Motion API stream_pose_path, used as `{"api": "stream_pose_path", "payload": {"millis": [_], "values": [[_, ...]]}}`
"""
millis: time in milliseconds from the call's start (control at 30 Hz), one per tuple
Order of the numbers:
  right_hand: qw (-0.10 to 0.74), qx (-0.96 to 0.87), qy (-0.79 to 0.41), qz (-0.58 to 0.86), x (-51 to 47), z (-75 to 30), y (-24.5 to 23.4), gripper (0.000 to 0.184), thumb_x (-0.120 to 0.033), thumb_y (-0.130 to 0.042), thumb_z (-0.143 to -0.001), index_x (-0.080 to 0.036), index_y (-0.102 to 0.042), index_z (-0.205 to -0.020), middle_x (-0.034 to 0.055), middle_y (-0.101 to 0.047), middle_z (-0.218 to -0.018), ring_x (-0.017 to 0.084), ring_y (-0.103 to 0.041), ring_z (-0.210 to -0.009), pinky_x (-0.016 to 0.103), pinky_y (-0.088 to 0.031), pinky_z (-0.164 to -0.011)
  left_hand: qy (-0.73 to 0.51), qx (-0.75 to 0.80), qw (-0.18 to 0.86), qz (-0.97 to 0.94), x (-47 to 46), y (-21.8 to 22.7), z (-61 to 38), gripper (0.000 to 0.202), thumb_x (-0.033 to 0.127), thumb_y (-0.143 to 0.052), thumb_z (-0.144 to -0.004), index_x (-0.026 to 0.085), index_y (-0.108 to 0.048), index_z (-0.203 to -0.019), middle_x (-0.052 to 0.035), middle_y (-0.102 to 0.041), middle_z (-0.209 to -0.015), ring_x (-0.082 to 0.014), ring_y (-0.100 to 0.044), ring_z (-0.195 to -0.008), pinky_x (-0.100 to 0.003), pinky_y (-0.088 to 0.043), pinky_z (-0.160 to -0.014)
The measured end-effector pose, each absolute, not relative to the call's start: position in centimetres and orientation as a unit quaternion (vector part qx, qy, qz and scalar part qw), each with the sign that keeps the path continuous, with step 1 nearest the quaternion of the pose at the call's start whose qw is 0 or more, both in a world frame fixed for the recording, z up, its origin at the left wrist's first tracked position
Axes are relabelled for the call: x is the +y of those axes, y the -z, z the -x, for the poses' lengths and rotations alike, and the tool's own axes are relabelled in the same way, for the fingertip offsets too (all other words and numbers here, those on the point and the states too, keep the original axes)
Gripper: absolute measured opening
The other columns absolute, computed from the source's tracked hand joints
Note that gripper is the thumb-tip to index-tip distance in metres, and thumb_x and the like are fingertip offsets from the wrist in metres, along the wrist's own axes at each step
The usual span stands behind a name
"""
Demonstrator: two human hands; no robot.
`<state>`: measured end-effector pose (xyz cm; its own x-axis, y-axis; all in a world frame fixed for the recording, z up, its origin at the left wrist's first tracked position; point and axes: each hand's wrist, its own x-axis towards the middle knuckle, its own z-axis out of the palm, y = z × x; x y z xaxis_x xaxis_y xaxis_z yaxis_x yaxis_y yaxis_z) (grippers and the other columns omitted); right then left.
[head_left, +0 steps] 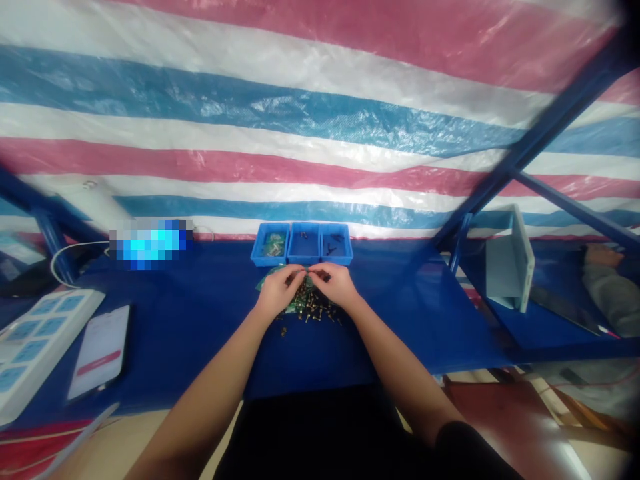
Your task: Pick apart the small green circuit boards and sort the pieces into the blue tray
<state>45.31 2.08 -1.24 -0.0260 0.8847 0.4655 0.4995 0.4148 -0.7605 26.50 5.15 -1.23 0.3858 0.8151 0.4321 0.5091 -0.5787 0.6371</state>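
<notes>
My left hand (280, 290) and my right hand (335, 281) meet fingertip to fingertip at the middle of the blue table (200, 333). Both are closed in a pinch, and whatever they hold between them is too small to make out. Beneath and in front of the fingers lies a heap of small brass-coloured metal parts (313, 307), which look like screws. Some of it rests on a greenish plastic bag (270, 272), partly hidden by my left hand. A few pieces lie scattered nearer to me.
Just beyond my hands stand three joined blue bins, the left bin (257, 250), middle bin (304, 260) and right bin (349, 250), with small parts inside. A phone (100, 350) and white power strip (50, 340) lie left. At right are a grey stand (503, 267) and another person's sleeve (607, 287).
</notes>
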Motion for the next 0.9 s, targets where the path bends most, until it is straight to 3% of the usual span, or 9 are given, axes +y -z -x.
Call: {"api": "stream_pose_path", "payload": {"millis": [100, 367, 567, 900], "values": [[0.484, -0.686, -0.198, 0.506, 2.06, -45.33, 1.15, 0.019, -0.028, -0.061, -0.084, -0.021, -0.073, -0.097, 0.0046, -0.073, -0.088, 0.017, -0.067, -0.073, 0.029, -0.056, -0.071, -0.376, 0.407, 0.202, -0.808, 5.2, 1.38, -26.53, 0.033, 0.046, -0.052, -0.091, 0.022, -0.066, -0.109, 0.0, -0.068, -0.075, -0.0136, -0.062, -0.063, -0.024, -0.05, -0.065], [0.489, -0.69, -0.191, 0.498, 1.9, -45.29, 0.97, 0.018, -0.027, -0.061, -0.084, -0.021, -0.073, -0.096, 0.004, -0.073, -0.086, 0.016, -0.066, -0.07, 0.028, -0.056, -0.07, -0.362, 0.408, 0.193, -0.816, 5.27, 1.46, -26.52, 0.029, 0.043, -0.049, -0.093, 0.021, -0.067, -0.095, -0.001, -0.07, -0.08, -0.0141, -0.063, -0.066, -0.024, -0.048, -0.065], [0.481, -0.697, -0.184, 0.499, 2.04, -45.33, 1.1, 0.019, -0.028, -0.059, -0.085, -0.022, -0.073, -0.098, 0.0043, -0.072, -0.087, 0.016, -0.066, -0.072, 0.028, -0.055, -0.071, -0.368, 0.411, 0.208, -0.808, 5.27, 1.51, -26.57, 0.029, 0.044, -0.052, -0.092, 0.022, -0.065, -0.106, 0.0003, -0.068, -0.076, -0.0135, -0.062, -0.064, -0.024, -0.048, -0.064], [0.473, -0.706, -0.18, 0.497, 2.04, -45.22, 1.4, 0.019, -0.027, -0.06, -0.085, -0.022, -0.072, -0.098, 0.0045, -0.072, -0.089, 0.016, -0.065, -0.071, 0.029, -0.056, -0.072, -0.349, 0.412, 0.196, -0.819, 5.59, 1.96, -26.49, 0.029, 0.044, -0.048, -0.094, 0.022, -0.066, -0.099, -0.0004, -0.07, -0.076, -0.0151, -0.065, -0.066, -0.024, -0.048, -0.064]]}}
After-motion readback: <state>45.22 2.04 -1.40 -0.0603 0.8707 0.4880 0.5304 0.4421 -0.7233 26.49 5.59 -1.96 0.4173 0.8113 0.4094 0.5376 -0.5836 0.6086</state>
